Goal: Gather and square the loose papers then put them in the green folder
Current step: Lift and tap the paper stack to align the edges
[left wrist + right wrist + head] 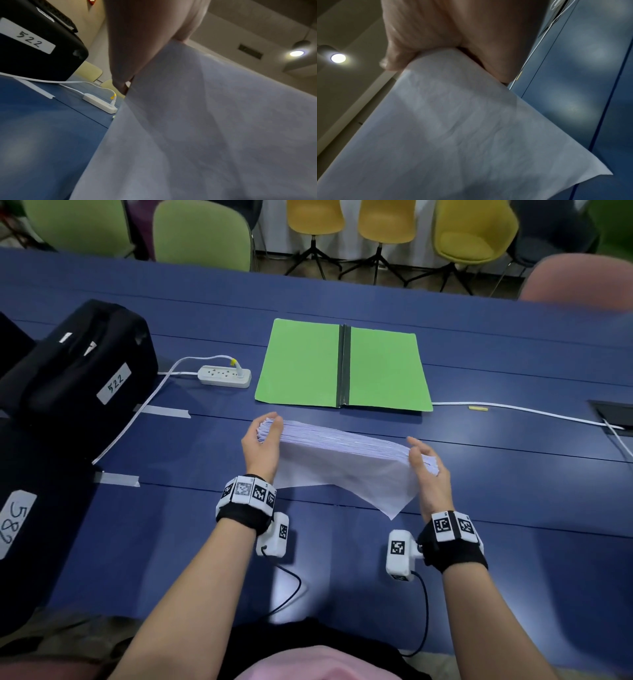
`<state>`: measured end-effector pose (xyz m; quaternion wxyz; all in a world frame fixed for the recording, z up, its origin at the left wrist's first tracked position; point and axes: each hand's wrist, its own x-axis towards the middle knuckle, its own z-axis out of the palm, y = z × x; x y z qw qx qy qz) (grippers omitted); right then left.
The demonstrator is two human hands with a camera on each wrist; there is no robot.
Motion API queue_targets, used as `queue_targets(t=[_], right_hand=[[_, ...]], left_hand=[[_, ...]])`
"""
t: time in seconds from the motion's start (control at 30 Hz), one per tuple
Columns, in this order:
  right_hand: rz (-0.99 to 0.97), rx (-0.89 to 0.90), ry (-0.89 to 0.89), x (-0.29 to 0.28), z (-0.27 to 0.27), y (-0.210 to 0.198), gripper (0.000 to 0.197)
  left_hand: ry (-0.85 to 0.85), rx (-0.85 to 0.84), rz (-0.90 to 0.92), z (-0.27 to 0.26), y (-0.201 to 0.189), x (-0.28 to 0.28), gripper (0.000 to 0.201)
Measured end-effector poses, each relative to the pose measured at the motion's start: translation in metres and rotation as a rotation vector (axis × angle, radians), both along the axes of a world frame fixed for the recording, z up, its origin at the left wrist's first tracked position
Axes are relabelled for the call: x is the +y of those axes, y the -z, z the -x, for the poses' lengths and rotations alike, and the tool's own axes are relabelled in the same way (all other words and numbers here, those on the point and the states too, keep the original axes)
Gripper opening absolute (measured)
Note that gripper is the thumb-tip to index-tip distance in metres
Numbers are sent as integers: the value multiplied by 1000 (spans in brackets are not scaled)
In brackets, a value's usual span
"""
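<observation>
A thick stack of white papers (346,460) stands on edge above the blue table, held between both hands. My left hand (262,440) grips its left end, fingers curled over the top edges. My right hand (426,465) grips the right end the same way. The nearest sheet hangs down with a corner pointing at me. Both wrist views show mostly the paper (205,128) (445,135) from below, with the palm above it. The green folder (344,366) lies open and flat on the table just beyond the stack, black spine in its middle.
A white power strip (224,376) with its cable lies left of the folder. Black cases labelled 522 (78,364) and 582 stand at the left. A white cable (513,409) runs right to a table socket. Chairs stand behind the table.
</observation>
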<state>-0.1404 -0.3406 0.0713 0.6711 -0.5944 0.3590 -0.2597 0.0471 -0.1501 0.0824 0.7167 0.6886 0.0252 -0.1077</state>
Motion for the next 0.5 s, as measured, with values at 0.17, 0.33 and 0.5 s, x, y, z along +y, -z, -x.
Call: queue_targets(t=[0.17, 0.33, 0.5], right_hand=[[164, 141, -278, -1, 7, 2, 22], [323, 181, -79, -2, -5, -14, 27], [621, 216, -253, 9, -30, -72, 5]], left_hand=[[140, 28, -122, -4, -2, 3, 49], [323, -400, -835, 1, -32, 5, 117], [801, -667, -760, 21, -87, -14, 55]])
